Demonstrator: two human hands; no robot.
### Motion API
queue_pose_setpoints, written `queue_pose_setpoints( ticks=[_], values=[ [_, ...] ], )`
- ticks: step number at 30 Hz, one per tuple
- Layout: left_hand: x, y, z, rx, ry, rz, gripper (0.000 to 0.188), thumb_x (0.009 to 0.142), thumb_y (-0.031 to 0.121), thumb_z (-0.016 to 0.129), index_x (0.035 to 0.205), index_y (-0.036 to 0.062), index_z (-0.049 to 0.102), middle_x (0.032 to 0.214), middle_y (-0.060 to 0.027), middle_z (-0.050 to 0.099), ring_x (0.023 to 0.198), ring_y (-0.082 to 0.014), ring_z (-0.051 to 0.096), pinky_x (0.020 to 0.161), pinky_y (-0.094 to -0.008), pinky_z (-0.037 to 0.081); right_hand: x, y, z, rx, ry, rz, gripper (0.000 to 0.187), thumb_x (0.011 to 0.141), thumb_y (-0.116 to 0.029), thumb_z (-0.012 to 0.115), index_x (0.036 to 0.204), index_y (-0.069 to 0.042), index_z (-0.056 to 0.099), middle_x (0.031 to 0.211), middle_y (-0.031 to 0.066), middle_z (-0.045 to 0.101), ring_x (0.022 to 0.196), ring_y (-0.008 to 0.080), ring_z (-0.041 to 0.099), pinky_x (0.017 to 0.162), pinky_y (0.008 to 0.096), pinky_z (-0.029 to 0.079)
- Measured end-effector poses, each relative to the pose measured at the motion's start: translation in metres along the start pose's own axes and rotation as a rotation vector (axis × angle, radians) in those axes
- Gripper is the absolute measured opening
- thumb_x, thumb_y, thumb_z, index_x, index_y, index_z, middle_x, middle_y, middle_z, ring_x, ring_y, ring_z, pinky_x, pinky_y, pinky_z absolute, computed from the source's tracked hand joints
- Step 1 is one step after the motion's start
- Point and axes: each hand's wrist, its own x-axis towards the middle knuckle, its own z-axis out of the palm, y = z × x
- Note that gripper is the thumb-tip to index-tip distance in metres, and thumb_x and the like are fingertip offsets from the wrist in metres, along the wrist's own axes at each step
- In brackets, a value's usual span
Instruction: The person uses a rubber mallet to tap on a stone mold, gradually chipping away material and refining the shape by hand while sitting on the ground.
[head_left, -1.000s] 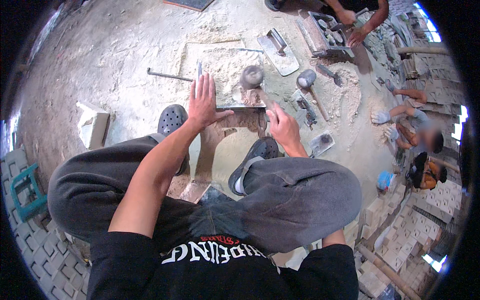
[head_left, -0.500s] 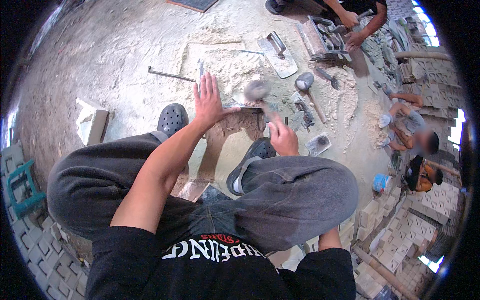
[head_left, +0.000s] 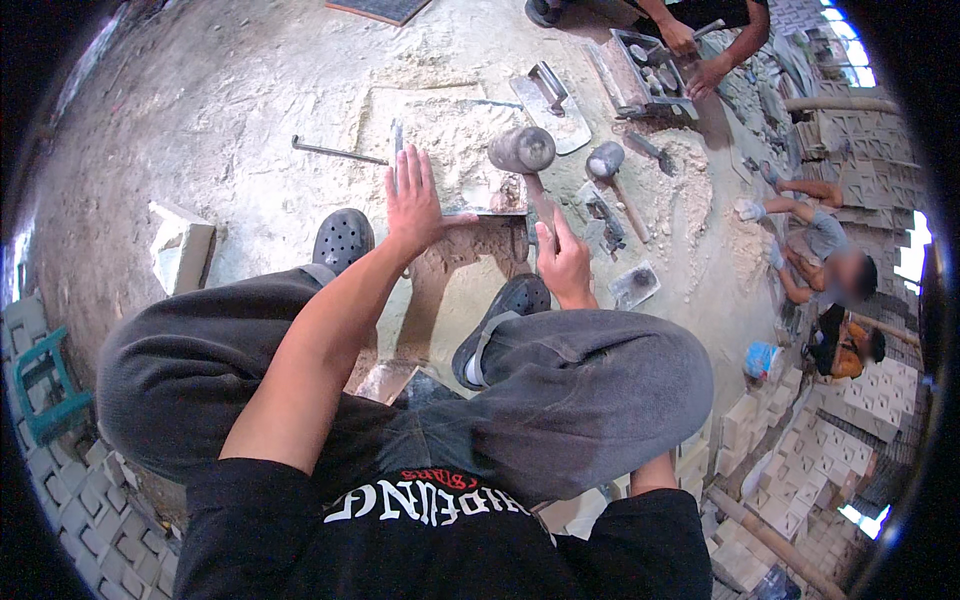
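My left hand (head_left: pixel 412 205) lies flat, fingers stretched forward and thumb out to the right, on the near left corner of a thin-walled rectangular mould (head_left: pixel 505 213). Pale, crumbly powder (head_left: pixel 440 125) fills the mould and spreads around it. My right hand (head_left: pixel 565 262) grips the wooden handle of a mallet (head_left: pixel 522 150). The mallet's dark, rounded head is over the right part of the powder; whether it touches is unclear. Right of it, a second mallet (head_left: pixel 606 160) lies on the floor beside a flat metal tool (head_left: pixel 604 222).
A steel float (head_left: pixel 570 127) lies beyond the mallets. Farther right, another person's hands (head_left: pixel 690 60) work at a box mould (head_left: pixel 625 85). A metal bar (head_left: pixel 335 150) and a pale block (head_left: pixel 183 245) lie left. Stacked pale blocks (head_left: pixel 870 400) and a blue bucket (head_left: pixel 762 360) stand right.
The mallet head, blurred before, now shows sharply and sits slightly higher and nearer the camera. My right hand has tilted its handle; my left hand stays nearly in place.
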Motion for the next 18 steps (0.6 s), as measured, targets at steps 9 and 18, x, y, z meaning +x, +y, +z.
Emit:
queue_pose_setpoints(
  ticks=[9,18],
  values=[
    [-0.007,0.004,-0.001,0.007,0.027,-0.011,0.140,0.069,0.091,0.057,0.157,-0.0110,0.016,0.166,-0.0285,0.013,0.156,-0.0389,0.010,0.125,-0.0542,0.007,0.010,-0.003,0.011,-0.047,0.008,-0.059,0.042,0.101,-0.030,0.058,0.135,-0.004,0.061,0.094,0.0292,0.070,0.083,0.0476,0.069,0.069,0.0523,0.054],
    [-0.033,0.033,0.008,-0.004,-0.018,-0.021,0.120,0.086,0.079,0.052,0.155,-0.0133,0.018,0.165,-0.0304,0.013,0.156,-0.0405,0.007,0.125,-0.0547,0.003,0.024,-0.002,0.021,-0.051,-0.004,-0.096,0.044,0.100,-0.029,0.060,0.135,-0.003,0.060,0.091,0.0286,0.070,0.082,0.0473,0.068,0.069,0.0521,0.053]
  ],
)
